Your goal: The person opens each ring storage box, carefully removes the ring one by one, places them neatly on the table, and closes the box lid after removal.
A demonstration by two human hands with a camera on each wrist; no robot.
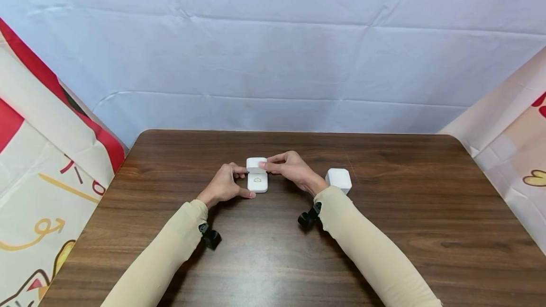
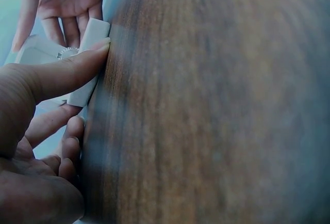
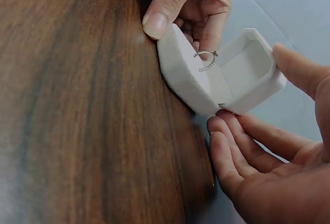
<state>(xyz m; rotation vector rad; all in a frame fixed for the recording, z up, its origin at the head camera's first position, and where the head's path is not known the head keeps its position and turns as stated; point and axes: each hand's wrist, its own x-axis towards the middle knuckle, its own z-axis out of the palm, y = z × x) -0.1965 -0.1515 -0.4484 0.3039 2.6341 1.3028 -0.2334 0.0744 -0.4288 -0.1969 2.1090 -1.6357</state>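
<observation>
A white ring box [image 1: 258, 184] stands with its lid up on the table, and a ring [image 3: 208, 61] set with small clear stones sits upright in its base. My left hand [image 1: 226, 184] holds the base from the left, its thumb [image 2: 77, 69] at the front edge and fingers at the side. From the other side my right hand [image 1: 294, 168] grips the raised lid [image 3: 252, 72]; its thumb is on the lid's edge and its other fingers are behind, near the hinge.
A second white box [image 1: 339, 179] with cut corners stands just right of my right wrist. Brown wood-grain table [image 1: 264, 259] lies under both arms. A pale cloth [image 1: 273, 60] hangs behind the table, and printed cloths hang at both sides.
</observation>
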